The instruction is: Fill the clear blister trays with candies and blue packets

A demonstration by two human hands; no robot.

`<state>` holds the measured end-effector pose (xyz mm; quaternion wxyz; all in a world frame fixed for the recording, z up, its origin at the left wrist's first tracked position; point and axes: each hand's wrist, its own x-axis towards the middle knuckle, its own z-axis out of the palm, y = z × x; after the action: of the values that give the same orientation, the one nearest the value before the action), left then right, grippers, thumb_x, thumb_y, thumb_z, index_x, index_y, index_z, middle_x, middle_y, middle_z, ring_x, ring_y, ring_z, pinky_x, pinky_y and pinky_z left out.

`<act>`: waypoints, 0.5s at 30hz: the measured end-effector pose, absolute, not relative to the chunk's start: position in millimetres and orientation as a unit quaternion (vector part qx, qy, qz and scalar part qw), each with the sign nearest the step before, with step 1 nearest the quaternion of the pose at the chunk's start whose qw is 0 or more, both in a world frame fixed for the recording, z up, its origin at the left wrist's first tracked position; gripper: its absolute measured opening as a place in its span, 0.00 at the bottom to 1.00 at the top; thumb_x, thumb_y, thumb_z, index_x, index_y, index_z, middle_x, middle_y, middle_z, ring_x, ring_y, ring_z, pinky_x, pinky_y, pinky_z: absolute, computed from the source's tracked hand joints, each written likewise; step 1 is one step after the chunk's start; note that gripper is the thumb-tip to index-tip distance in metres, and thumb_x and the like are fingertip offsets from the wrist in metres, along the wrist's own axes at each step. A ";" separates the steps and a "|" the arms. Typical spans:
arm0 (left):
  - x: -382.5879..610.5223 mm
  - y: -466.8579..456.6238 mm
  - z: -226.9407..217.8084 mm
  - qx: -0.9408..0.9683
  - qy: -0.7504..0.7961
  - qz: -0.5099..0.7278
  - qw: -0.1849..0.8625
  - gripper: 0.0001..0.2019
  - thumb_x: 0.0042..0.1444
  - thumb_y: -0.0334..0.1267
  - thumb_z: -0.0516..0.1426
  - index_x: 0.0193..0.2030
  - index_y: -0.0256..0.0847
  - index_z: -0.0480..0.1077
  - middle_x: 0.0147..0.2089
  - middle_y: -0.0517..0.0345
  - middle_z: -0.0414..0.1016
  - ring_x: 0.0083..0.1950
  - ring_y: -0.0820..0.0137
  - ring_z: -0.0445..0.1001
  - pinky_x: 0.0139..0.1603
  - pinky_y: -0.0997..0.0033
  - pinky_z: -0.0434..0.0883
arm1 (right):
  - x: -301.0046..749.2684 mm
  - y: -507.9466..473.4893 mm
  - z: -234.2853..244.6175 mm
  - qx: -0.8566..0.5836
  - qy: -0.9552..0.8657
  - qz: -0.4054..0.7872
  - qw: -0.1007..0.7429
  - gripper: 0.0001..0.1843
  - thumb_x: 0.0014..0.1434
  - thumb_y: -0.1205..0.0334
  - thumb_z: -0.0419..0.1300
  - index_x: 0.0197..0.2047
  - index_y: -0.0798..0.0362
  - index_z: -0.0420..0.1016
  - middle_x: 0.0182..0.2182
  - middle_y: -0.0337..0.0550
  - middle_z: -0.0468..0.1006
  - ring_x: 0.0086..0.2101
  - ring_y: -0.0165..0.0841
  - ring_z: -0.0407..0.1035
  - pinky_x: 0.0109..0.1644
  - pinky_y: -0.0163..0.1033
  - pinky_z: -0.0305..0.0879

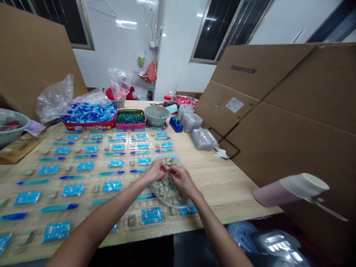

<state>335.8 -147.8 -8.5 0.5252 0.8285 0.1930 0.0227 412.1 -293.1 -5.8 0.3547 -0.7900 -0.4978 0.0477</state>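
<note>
Left hand: The left hand [155, 171] sits at the far side of the clear tray [185, 203]. Its fingers are bunched and point down. I cannot tell if they pinch anything.
Right hand: The right hand [181, 178] is just beside the left hand. Its fingertips are pinched together over the striped pieces [167, 190]. I cannot tell if they hold one.
Tray: The clear tray lies on the table [230, 189], near the person and under both hands. It looks handy there, since the hands can reach in with no long stretch.
Pieces: The striped pieces lie in a heap in the tray. The tray's rim seems to keep them from sliding off.
Rows: Blue packs [72, 190] and blue pens [59, 208] lie in neat rows on the left of the table. The gaps seem to keep each one apart.
Far end: A red box [89, 124] is full of blue pens. A gray basket [156, 115] sits right of it.
Right side: Clear plastic boxes [204, 139] are stacked near big cardboard sheets [278, 92].
</note>
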 end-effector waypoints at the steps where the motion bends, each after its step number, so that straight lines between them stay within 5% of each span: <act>1: 334.8 -143.5 -5.0 0.837 0.192 0.037 0.511 0.11 0.37 0.21 0.55 0.29 0.34 0.75 0.16 0.66 0.68 0.21 0.74 0.70 0.23 0.79 0.66 | 410.6 -293.6 -5.2 -0.798 -0.489 0.045 0.348 0.07 0.54 0.71 0.55 0.32 0.52 0.74 0.27 0.40 0.76 0.31 0.33 0.69 0.37 0.35 0.59; 8: 323.8 -121.3 7.0 0.865 0.208 0.100 0.446 0.13 0.36 0.20 0.53 0.28 0.34 0.75 0.21 0.62 0.72 0.29 0.71 0.73 0.31 0.77 0.68 | 395.8 -300.1 -9.4 -0.813 -0.526 0.069 0.240 0.04 0.53 0.69 0.58 0.28 0.54 0.72 0.29 0.41 0.72 0.33 0.34 0.66 0.37 0.36 0.57; 15: 316.5 -121.8 -2.3 0.845 0.227 0.113 0.470 0.13 0.38 0.21 0.54 0.30 0.34 0.75 0.20 0.63 0.71 0.27 0.72 0.73 0.29 0.78 0.68 | 398.7 -281.2 -13.4 -0.806 -0.475 0.127 0.330 0.04 0.50 0.69 0.59 0.25 0.53 0.72 0.26 0.38 0.73 0.30 0.33 0.66 0.35 0.35 0.58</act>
<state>316.5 -121.8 -2.3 0.4701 0.8453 0.2274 0.1127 398.7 -281.2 -13.4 0.3305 -0.8059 -0.4746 0.1267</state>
